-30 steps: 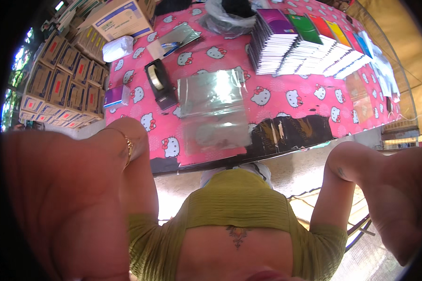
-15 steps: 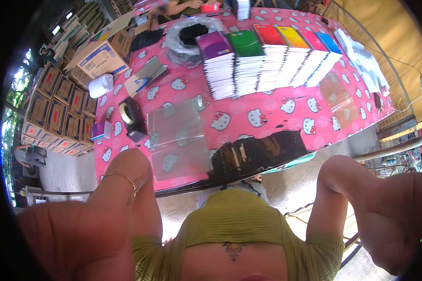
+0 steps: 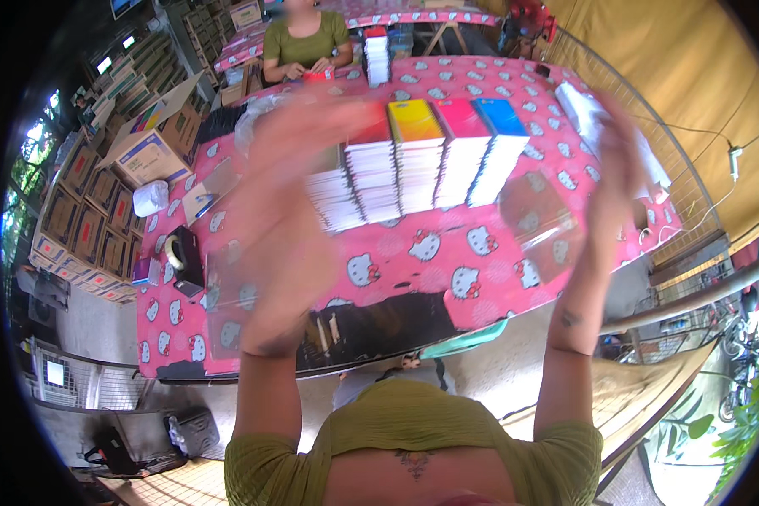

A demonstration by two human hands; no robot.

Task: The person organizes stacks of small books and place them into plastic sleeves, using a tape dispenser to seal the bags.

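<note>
Left hand: raised above the tabletop, motion-blurred; grip spread, holding nothing that can be made out. Right hand: raised, blurred; whether its grip is spread or pressed together cannot be told. Stacks of coloured booklets: between the two grips, on the tabletop. Clear plastic sleeves: below the left grip. Tape dispenser: left of the left grip.
</note>
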